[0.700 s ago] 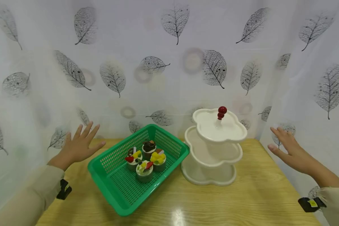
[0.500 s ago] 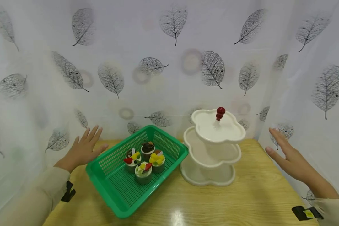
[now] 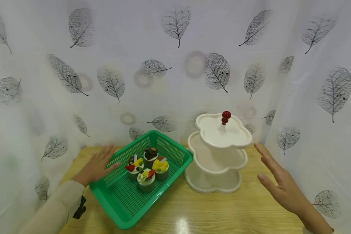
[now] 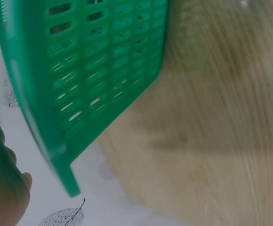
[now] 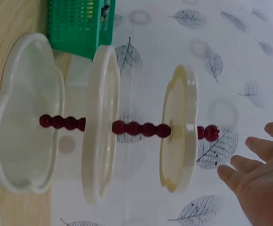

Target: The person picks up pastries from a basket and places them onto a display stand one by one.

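Note:
My left hand (image 3: 97, 164), fingers straight, hovers over the left side of a green plastic basket (image 3: 125, 225) and holds nothing. Grouped inside the basket are several small cups of dessert, among them a chocolate-topped cup (image 3: 150, 155), a cup with yellow fruit cubes (image 3: 161, 170) and one with strawberry and cream (image 3: 146, 182). Right of the basket stands a three-tier white serving stand (image 3: 219, 159) with scalloped plates and a red knob (image 3: 226, 115). My right hand (image 3: 283, 182), fingers extended, is just right of the stand with nothing in it. In the right wrist view, red beads (image 5: 141, 129) link the tiers.
Both objects stand on a light wooden table (image 3: 210, 214). Behind it and along the sides hangs a white curtain (image 3: 163, 32) with printed leaves. The basket's right corner comes close to the stand's lower tiers.
My left hand has moved right, from beside the basket to over its left rim. The right hand has moved left towards the stand. Basket and stand keep their places on the table.

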Available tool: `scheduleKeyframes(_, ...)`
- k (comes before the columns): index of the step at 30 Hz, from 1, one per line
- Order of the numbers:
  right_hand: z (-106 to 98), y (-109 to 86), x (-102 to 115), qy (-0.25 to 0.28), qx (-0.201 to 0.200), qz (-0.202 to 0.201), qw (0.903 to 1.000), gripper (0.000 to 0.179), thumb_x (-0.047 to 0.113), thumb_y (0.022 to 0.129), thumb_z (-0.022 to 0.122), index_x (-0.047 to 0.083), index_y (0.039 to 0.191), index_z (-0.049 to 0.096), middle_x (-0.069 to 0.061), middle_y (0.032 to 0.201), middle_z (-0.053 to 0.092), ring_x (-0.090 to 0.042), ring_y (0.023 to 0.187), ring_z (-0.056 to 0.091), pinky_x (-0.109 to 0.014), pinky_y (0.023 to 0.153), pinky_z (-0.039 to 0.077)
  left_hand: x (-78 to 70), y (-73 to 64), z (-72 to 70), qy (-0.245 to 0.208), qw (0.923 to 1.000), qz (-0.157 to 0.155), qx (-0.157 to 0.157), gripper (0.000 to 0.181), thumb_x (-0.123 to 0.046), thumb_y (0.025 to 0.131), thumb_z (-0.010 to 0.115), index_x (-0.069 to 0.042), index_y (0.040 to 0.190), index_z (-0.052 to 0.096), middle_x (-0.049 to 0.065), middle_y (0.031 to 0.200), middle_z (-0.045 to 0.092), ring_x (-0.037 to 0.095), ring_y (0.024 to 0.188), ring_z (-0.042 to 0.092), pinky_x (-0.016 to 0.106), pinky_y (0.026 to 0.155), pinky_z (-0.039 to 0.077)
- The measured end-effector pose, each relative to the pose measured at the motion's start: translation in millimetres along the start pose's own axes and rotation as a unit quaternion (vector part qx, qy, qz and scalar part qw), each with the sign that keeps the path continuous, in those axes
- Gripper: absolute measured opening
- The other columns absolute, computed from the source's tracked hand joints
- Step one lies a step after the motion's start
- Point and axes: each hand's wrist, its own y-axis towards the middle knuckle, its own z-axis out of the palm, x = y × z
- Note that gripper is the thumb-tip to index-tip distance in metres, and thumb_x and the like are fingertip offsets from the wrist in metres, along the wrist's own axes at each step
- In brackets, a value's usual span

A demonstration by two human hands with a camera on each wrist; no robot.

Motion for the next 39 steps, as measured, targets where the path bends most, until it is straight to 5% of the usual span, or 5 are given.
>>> scheduleKeyframes(9,27,14.6,20,0.055,0.029,-0.073,0.9954,0.067,0.000,0.091,0.058,-0.005,0.149,0.025,-0.022,0.154,0.027,-0.022,0.145,0.024,-0.015,0.112,0.023,-0.6,-6.6,22.1,0.013,0.9999,0.003,0.006,0.077,-0.049,0.098,0.047,0.000,0.152,0.022,0.023,0.156,0.019,0.046,0.142,0.014,0.067,0.110,0.011)
scheduleKeyframes(23,77,45.2,24,0.102,0.095,-0.065,0.9881,0.069,0.000,0.091,0.058,0.007,0.152,0.026,-0.013,0.156,0.028,-0.020,0.144,0.026,-0.020,0.113,0.025,-3.3,-10.0,26.1,0.035,0.9994,-0.005,-0.001,0.077,-0.052,0.098,0.045,0.000,0.151,0.024,0.021,0.156,0.021,0.043,0.143,0.016,0.063,0.113,0.010)
scheduleKeyframes(30,123,79.7,21,0.126,0.183,-0.009,0.9749,0.064,0.016,0.099,0.053,0.017,0.154,0.022,-0.004,0.158,0.023,-0.025,0.143,0.027,-0.049,0.112,0.031,-7.6,-10.6,21.1,0.042,0.9991,-0.001,-0.007,0.076,-0.051,0.098,0.046,0.001,0.150,0.026,0.021,0.156,0.022,0.043,0.142,0.019,0.063,0.113,0.013)
scheduleKeyframes(39,179,121.8,7,0.111,0.220,0.106,0.9633,0.073,0.048,0.095,0.055,0.022,0.154,0.021,-0.007,0.158,0.023,-0.030,0.142,0.027,-0.053,0.113,0.028,-6.3,-10.0,25.8,0.035,0.9989,0.011,-0.029,0.075,-0.048,0.098,0.048,0.002,0.149,0.028,0.023,0.154,0.027,0.044,0.141,0.022,0.063,0.112,0.016)
